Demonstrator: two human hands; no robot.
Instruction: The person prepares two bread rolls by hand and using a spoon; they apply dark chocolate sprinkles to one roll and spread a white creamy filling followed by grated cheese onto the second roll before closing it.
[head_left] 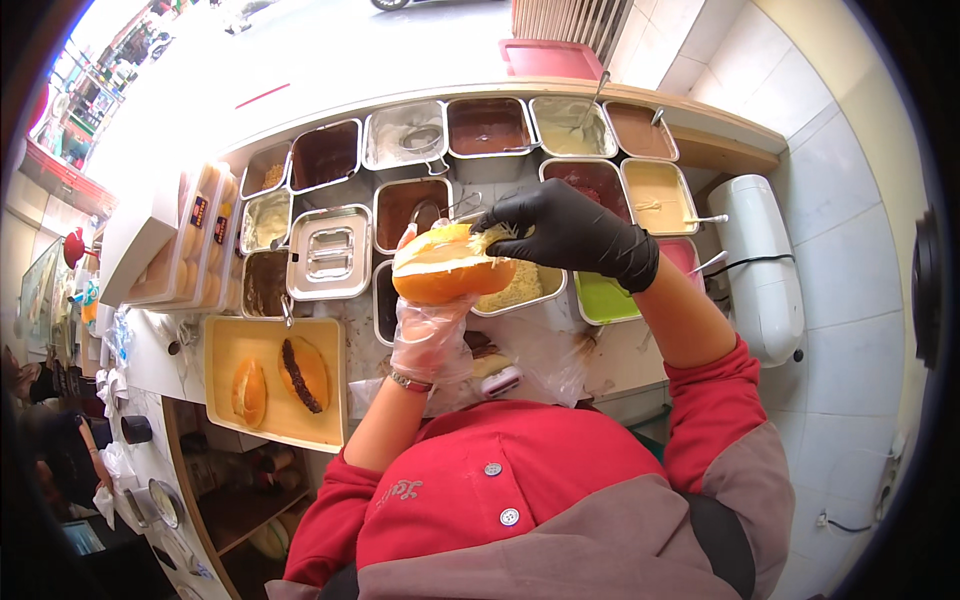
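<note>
A split, golden bun (440, 282) with a pale spread along its cut rests in my left hand (432, 338), which wears a clear plastic glove and curls round it from below. My right hand (575, 228), in a black glove, is closed in a pinch on pale yellow shreds (494, 239) that look like grated cheese, at the bun's right end. More shreds fill a metal container (545, 296) just below and right of the bun, partly covered by it. A lime-green container (606, 298) lies under my right wrist.
Several metal containers of sauces, powder and spreads stand in rows, one under a steel lid (330, 252). At left, a yellow tray (222, 372) holds two filled buns beside stacked bun boxes (190, 245). A white appliance (757, 275) stands at right.
</note>
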